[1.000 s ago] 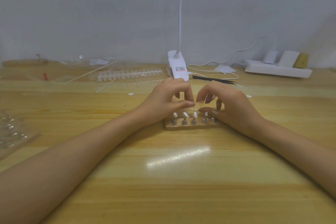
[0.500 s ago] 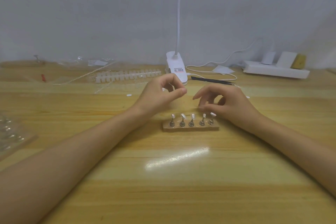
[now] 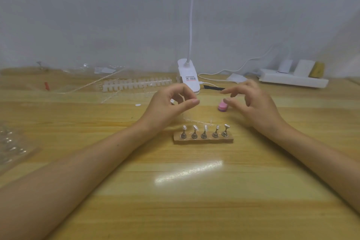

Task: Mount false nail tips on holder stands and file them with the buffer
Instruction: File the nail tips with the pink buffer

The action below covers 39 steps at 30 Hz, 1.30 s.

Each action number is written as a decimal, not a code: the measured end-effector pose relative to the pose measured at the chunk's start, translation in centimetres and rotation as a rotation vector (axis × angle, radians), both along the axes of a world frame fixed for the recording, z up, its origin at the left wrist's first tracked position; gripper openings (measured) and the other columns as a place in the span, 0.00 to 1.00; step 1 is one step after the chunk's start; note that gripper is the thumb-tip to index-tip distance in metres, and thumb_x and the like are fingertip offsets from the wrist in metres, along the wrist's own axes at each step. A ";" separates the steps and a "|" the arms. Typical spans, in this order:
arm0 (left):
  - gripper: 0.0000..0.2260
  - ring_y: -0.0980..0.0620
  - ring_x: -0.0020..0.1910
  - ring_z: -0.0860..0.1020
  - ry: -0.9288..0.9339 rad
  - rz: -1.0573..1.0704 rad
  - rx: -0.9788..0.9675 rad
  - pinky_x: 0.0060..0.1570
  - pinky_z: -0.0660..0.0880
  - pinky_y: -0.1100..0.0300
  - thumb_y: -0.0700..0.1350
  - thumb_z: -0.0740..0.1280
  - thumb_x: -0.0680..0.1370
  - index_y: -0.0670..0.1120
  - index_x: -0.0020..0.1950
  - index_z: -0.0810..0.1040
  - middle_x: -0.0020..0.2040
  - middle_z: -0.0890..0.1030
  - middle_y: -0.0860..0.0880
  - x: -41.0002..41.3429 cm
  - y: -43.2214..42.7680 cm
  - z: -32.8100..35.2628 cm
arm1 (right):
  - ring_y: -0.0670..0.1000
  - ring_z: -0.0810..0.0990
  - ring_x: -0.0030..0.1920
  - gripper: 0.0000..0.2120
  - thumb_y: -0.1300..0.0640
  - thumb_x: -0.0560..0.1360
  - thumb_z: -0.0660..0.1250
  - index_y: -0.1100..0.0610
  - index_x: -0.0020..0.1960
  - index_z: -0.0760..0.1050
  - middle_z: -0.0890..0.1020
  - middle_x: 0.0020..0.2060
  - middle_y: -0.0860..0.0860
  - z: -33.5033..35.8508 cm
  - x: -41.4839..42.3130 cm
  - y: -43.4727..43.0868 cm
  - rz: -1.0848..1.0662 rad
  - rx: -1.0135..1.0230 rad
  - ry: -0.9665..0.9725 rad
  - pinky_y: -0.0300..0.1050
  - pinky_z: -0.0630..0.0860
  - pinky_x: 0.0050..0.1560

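Five nail tips [image 3: 194,127] sit mounted; the right hand [image 3: 255,103] goes for the buffer [image 3: 222,107].

The stand [image 3: 203,140] lies on the table [image 3: 194,210] between both arms, each peg with a tip on top, so filing looks to be the next step. The right hand is open with relaxed fingers, and its thumb is just beside the pink buffer without gripping it. The left hand [image 3: 171,103] is curled above a clear strip [image 3: 197,120]; I cannot tell if it pinches anything.
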<state>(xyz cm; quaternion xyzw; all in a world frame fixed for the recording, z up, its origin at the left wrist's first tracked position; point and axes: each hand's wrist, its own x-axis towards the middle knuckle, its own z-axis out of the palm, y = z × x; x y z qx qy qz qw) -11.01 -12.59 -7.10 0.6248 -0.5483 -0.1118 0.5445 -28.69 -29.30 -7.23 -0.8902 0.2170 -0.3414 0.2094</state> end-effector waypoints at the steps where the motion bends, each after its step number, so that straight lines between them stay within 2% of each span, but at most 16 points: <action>1: 0.05 0.58 0.39 0.76 0.009 -0.016 -0.004 0.41 0.70 0.68 0.45 0.74 0.75 0.50 0.40 0.80 0.42 0.81 0.54 0.0 0.1 0.0 | 0.33 0.71 0.37 0.10 0.48 0.76 0.71 0.47 0.57 0.82 0.78 0.48 0.46 0.0 -0.2 -0.3 -0.018 0.002 0.032 0.43 0.65 0.42; 4: 0.05 0.61 0.36 0.71 0.006 -0.054 -0.011 0.40 0.69 0.70 0.44 0.75 0.73 0.51 0.39 0.82 0.40 0.80 0.58 0.1 0.2 0.0 | 0.35 0.71 0.39 0.13 0.42 0.76 0.69 0.44 0.58 0.81 0.76 0.50 0.42 -0.1 -0.5 -0.5 -0.037 -0.064 0.209 0.45 0.67 0.42; 7: 0.06 0.60 0.35 0.71 0.002 -0.055 -0.009 0.40 0.70 0.70 0.44 0.76 0.73 0.53 0.38 0.81 0.40 0.79 0.58 0.2 0.3 0.0 | 0.35 0.70 0.39 0.12 0.45 0.78 0.68 0.44 0.60 0.80 0.72 0.52 0.43 -0.2 -0.2 -0.4 -0.037 -0.098 0.288 0.45 0.69 0.46; 9: 0.06 0.61 0.36 0.73 0.023 -0.054 -0.015 0.42 0.71 0.69 0.44 0.76 0.73 0.52 0.39 0.81 0.41 0.81 0.55 0.2 0.3 0.0 | 0.38 0.72 0.44 0.13 0.52 0.78 0.68 0.45 0.62 0.79 0.72 0.55 0.44 -0.2 -0.3 -0.5 -0.044 -0.115 0.304 0.48 0.72 0.49; 11: 0.04 0.56 0.38 0.76 0.057 -0.048 -0.005 0.46 0.72 0.66 0.44 0.75 0.73 0.50 0.41 0.82 0.42 0.83 0.53 0.3 0.3 -0.1 | 0.45 0.74 0.53 0.13 0.54 0.79 0.68 0.46 0.62 0.80 0.76 0.58 0.44 -0.3 -0.5 -0.7 -0.048 -0.127 0.301 0.53 0.76 0.53; 14: 0.03 0.48 0.45 0.80 0.070 -0.050 0.015 0.51 0.72 0.63 0.45 0.75 0.74 0.48 0.43 0.82 0.43 0.83 0.53 0.4 0.2 -0.1 | 0.48 0.77 0.53 0.08 0.54 0.78 0.69 0.47 0.57 0.82 0.82 0.54 0.44 -0.1 -0.7 -0.5 -0.014 -0.094 0.265 0.54 0.75 0.55; 16: 0.03 0.53 0.43 0.78 0.061 -0.067 0.029 0.50 0.72 0.63 0.45 0.74 0.74 0.49 0.42 0.82 0.42 0.82 0.55 0.3 0.2 -0.1 | 0.46 0.77 0.53 0.06 0.54 0.75 0.74 0.50 0.52 0.83 0.84 0.49 0.43 0.1 -0.7 -0.3 0.042 -0.061 0.200 0.49 0.73 0.55; 19: 0.03 0.59 0.40 0.76 0.053 -0.078 0.025 0.46 0.71 0.68 0.45 0.74 0.74 0.50 0.42 0.82 0.42 0.82 0.56 0.3 0.2 0.0 | 0.41 0.81 0.51 0.08 0.58 0.70 0.78 0.53 0.48 0.83 0.85 0.46 0.44 0.7 -0.2 0.7 0.163 0.147 0.069 0.40 0.73 0.51; 21: 0.04 0.60 0.39 0.75 0.038 -0.082 0.019 0.44 0.70 0.70 0.43 0.74 0.74 0.50 0.41 0.81 0.42 0.81 0.57 0.2 0.1 0.1 | 0.43 0.84 0.49 0.11 0.64 0.70 0.77 0.55 0.51 0.83 0.86 0.46 0.49 0.7 0.4 1.6 0.263 0.332 0.001 0.37 0.76 0.51; 25: 0.04 0.60 0.39 0.74 -0.002 -0.091 0.035 0.41 0.70 0.70 0.43 0.74 0.75 0.49 0.41 0.81 0.43 0.81 0.55 0.1 0.0 0.0 | 0.54 0.87 0.50 0.11 0.64 0.72 0.76 0.61 0.54 0.81 0.87 0.48 0.56 0.2 0.9 3.0 0.424 0.611 -0.048 0.44 0.82 0.51; 29: 0.04 0.59 0.39 0.73 -0.024 -0.093 0.061 0.40 0.68 0.70 0.42 0.74 0.75 0.49 0.42 0.81 0.44 0.80 0.53 0.1 0.0 0.0 | 0.56 0.86 0.51 0.09 0.61 0.75 0.73 0.60 0.55 0.81 0.87 0.49 0.56 0.0 0.9 2.9 0.427 0.699 -0.091 0.48 0.83 0.50; 31: 0.04 0.60 0.39 0.73 -0.019 -0.089 0.043 0.40 0.69 0.71 0.42 0.73 0.75 0.49 0.41 0.81 0.43 0.80 0.54 0.0 0.0 0.0 | 0.57 0.86 0.51 0.10 0.60 0.75 0.72 0.59 0.56 0.81 0.87 0.49 0.57 -0.1 0.9 2.6 0.399 0.778 -0.132 0.53 0.83 0.54; 32: 0.04 0.59 0.39 0.74 -0.019 -0.084 0.037 0.40 0.69 0.70 0.42 0.74 0.75 0.48 0.42 0.81 0.43 0.80 0.55 0.0 0.0 0.0 | 0.56 0.86 0.51 0.10 0.60 0.75 0.72 0.59 0.56 0.81 0.87 0.49 0.56 -0.1 0.9 2.5 0.397 0.764 -0.110 0.53 0.82 0.54; 34: 0.03 0.58 0.40 0.73 -0.031 -0.079 0.037 0.41 0.71 0.66 0.43 0.74 0.75 0.49 0.41 0.82 0.45 0.80 0.51 0.0 0.1 0.0 | 0.55 0.86 0.51 0.10 0.59 0.75 0.73 0.58 0.56 0.82 0.87 0.49 0.55 -0.1 0.9 2.7 0.446 0.703 -0.037 0.45 0.82 0.50; 36: 0.03 0.57 0.39 0.73 -0.034 -0.075 0.033 0.43 0.72 0.62 0.43 0.75 0.74 0.49 0.41 0.82 0.45 0.81 0.47 -0.1 0.1 0.1 | 0.54 0.87 0.50 0.11 0.56 0.73 0.74 0.57 0.55 0.82 0.87 0.49 0.55 -0.2 1.0 2.8 0.445 0.736 -0.082 0.41 0.82 0.46; 39: 0.03 0.56 0.39 0.73 -0.022 -0.070 0.023 0.43 0.72 0.61 0.43 0.75 0.73 0.48 0.41 0.83 0.45 0.80 0.46 -0.1 0.2 0.2 | 0.53 0.87 0.49 0.15 0.54 0.69 0.75 0.58 0.53 0.80 0.87 0.48 0.56 -0.3 1.1 2.5 0.361 0.838 -0.200 0.45 0.84 0.46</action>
